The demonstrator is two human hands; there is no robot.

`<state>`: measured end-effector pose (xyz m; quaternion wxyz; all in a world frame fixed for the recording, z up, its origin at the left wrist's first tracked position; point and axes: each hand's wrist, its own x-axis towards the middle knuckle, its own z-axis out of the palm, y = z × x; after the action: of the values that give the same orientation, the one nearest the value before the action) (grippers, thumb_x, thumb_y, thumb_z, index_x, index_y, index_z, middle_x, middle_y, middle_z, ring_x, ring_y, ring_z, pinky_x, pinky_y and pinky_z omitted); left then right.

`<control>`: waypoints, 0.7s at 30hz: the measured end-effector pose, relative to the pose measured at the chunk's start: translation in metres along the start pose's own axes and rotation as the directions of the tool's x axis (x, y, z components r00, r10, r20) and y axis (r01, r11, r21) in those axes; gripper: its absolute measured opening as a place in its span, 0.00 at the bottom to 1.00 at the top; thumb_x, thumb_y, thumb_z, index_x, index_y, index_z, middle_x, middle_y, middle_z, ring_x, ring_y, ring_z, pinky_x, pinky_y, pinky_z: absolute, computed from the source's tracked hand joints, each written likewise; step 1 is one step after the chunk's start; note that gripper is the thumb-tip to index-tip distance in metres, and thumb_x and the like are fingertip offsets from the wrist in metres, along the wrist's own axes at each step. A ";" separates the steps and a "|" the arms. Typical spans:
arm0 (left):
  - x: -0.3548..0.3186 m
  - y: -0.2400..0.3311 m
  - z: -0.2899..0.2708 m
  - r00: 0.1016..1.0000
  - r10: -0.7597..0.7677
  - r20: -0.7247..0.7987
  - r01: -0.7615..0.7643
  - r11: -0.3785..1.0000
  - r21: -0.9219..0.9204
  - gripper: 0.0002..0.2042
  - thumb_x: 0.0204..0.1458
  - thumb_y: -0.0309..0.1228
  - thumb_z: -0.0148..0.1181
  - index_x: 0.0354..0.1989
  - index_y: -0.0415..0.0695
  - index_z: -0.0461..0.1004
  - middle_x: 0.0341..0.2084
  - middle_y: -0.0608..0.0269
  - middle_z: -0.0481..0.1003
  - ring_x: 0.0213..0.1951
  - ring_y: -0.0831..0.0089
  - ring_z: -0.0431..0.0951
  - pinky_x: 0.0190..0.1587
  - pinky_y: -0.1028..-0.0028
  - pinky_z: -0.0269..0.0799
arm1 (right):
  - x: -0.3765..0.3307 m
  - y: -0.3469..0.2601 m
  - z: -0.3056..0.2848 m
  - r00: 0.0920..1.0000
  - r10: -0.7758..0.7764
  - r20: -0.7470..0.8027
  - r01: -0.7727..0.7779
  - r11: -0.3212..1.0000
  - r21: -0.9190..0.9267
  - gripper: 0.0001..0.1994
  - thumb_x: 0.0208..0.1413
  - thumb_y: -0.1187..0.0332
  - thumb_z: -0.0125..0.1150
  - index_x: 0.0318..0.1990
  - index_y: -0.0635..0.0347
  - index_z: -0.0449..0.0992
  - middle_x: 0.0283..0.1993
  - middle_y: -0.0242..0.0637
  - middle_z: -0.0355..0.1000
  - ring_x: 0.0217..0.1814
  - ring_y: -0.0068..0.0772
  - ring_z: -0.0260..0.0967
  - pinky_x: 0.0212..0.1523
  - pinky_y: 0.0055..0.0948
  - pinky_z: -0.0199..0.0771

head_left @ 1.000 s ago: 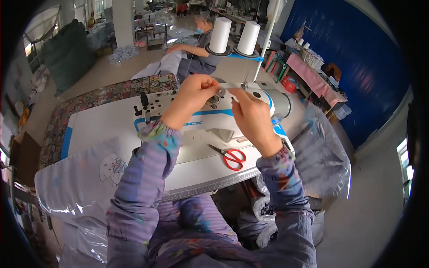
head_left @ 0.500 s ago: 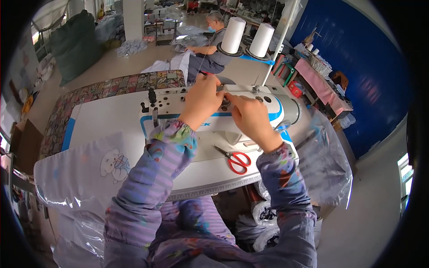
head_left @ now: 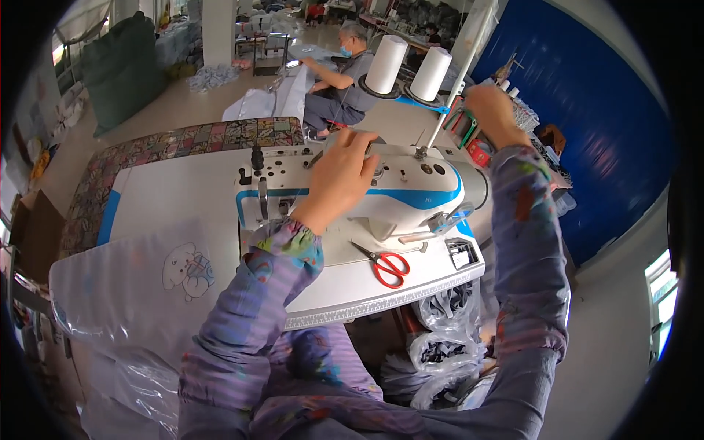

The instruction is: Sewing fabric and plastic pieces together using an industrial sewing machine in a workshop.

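My left hand (head_left: 340,180) is over the top of a white and blue sewing machine (head_left: 411,196), with its fingers bent and the thumb apart from them. I see nothing in it. Up and to the right, just right of the thread stand's white pole, my right hand (head_left: 491,114) is raised with its fingers curled closed. Whatever it may hold is too small to make out. Two white thread cones (head_left: 386,66) stand on the thread stand behind the machine. Red-handled scissors (head_left: 389,267) lie on the white sewing table (head_left: 334,282) in front of the machine.
Clear plastic with a printed cartoon dog (head_left: 189,271) covers the table's left end. A patterned padded board (head_left: 176,143) runs along the back. Bags of cloth pieces (head_left: 444,348) sit below on the right. Beyond, a masked person (head_left: 345,81) sits handling pale fabric.
My right hand has left the machine top and moved up and to the right, past the thread stand. My left hand stays over the machine. The seated person's arm has moved.
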<state>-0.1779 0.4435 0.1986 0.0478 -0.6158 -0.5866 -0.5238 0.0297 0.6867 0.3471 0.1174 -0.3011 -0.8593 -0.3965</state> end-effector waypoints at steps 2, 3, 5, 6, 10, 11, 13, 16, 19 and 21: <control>-0.014 0.009 -0.006 0.999 0.026 -0.032 -0.030 0.993 -0.113 0.14 0.56 0.30 0.57 0.51 0.45 0.71 0.44 0.54 0.70 0.40 0.56 0.77 0.41 0.61 0.72 | -0.003 0.034 -0.023 0.965 0.238 -0.111 -0.241 0.971 -0.011 0.06 0.51 0.69 0.58 0.33 0.59 0.80 0.34 0.47 0.77 0.40 0.56 0.75 0.42 0.46 0.75; -0.026 0.014 -0.008 0.995 0.062 -0.072 -0.077 0.972 -0.221 0.14 0.55 0.29 0.58 0.50 0.44 0.71 0.44 0.54 0.69 0.41 0.56 0.76 0.42 0.61 0.72 | -0.005 0.045 -0.032 0.932 0.321 -0.170 -0.315 0.947 0.061 0.07 0.52 0.69 0.57 0.33 0.60 0.79 0.34 0.48 0.77 0.40 0.56 0.74 0.42 0.46 0.75; -0.071 0.032 -0.012 0.994 0.094 0.058 -0.070 0.941 -0.331 0.17 0.53 0.23 0.60 0.52 0.43 0.70 0.47 0.53 0.69 0.44 0.61 0.75 0.45 0.67 0.74 | -0.011 0.051 -0.045 0.925 0.338 -0.171 -0.335 0.941 0.048 0.08 0.55 0.67 0.57 0.33 0.62 0.78 0.33 0.48 0.77 0.40 0.56 0.74 0.42 0.45 0.74; -0.099 0.040 -0.015 0.982 0.103 0.158 -0.047 0.946 -0.320 0.18 0.50 0.23 0.62 0.52 0.43 0.71 0.47 0.53 0.70 0.45 0.59 0.75 0.45 0.66 0.74 | -0.015 0.046 -0.051 0.935 0.335 -0.118 -0.320 0.938 0.133 0.10 0.56 0.65 0.58 0.40 0.61 0.77 0.38 0.48 0.76 0.43 0.55 0.73 0.43 0.44 0.73; -0.187 0.024 -0.052 0.878 0.112 0.465 0.032 0.956 -0.290 0.12 0.51 0.24 0.62 0.44 0.45 0.76 0.41 0.59 0.73 0.42 0.59 0.77 0.43 0.67 0.74 | -0.072 -0.035 -0.067 0.881 0.245 -0.405 -0.023 0.877 0.480 0.16 0.56 0.66 0.62 0.50 0.63 0.73 0.46 0.44 0.71 0.42 0.46 0.73 0.44 0.35 0.72; -0.204 0.013 -0.070 0.840 0.078 0.538 0.055 0.972 -0.227 0.09 0.51 0.26 0.62 0.42 0.45 0.77 0.38 0.60 0.75 0.40 0.60 0.77 0.42 0.67 0.74 | -0.094 -0.065 -0.072 0.933 0.280 -0.224 -0.023 0.672 0.740 0.13 0.58 0.66 0.61 0.46 0.65 0.73 0.41 0.40 0.72 0.40 0.37 0.72 0.43 0.31 0.71; -0.220 -0.028 -0.111 0.879 -0.166 0.448 0.250 0.959 -0.134 0.06 0.53 0.29 0.62 0.38 0.43 0.78 0.32 0.60 0.76 0.36 0.61 0.78 0.39 0.67 0.73 | -0.165 -0.141 -0.085 0.988 -0.019 0.154 -0.154 -0.037 0.987 0.12 0.63 0.64 0.57 0.37 0.66 0.74 0.36 0.35 0.73 0.40 0.29 0.68 0.42 0.32 0.70; -0.216 -0.114 -0.179 0.896 -0.438 0.076 0.425 0.894 0.145 0.07 0.54 0.29 0.60 0.39 0.42 0.78 0.35 0.56 0.77 0.37 0.58 0.79 0.38 0.63 0.73 | -0.226 -0.274 -0.079 0.548 -0.830 0.107 -0.503 -0.225 0.834 0.18 0.60 0.62 0.63 0.53 0.63 0.76 0.47 0.46 0.75 0.48 0.37 0.74 0.46 0.33 0.75; -0.209 -0.189 -0.215 0.920 -0.372 -0.121 0.381 0.782 0.493 0.10 0.55 0.32 0.59 0.44 0.43 0.76 0.39 0.54 0.77 0.42 0.55 0.77 0.44 0.62 0.72 | -0.258 -0.404 -0.070 0.520 -0.841 0.149 -0.557 -0.202 0.806 0.29 0.63 0.61 0.59 0.66 0.66 0.61 0.62 0.47 0.68 0.63 0.38 0.66 0.61 0.32 0.68; -0.208 -0.224 -0.214 0.953 -0.281 -0.115 0.283 0.689 0.667 0.16 0.55 0.37 0.59 0.49 0.44 0.74 0.43 0.53 0.76 0.47 0.52 0.75 0.51 0.60 0.70 | -0.260 -0.479 -0.073 0.556 -0.822 0.118 -0.728 -0.415 0.546 0.30 0.63 0.61 0.59 0.68 0.67 0.58 0.67 0.45 0.63 0.68 0.35 0.60 0.66 0.30 0.61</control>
<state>-0.4277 0.2281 0.0241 0.1882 -0.4576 -0.8239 -0.2764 -0.0598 0.2794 -0.0120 -0.1468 -0.0972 -0.6516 0.7379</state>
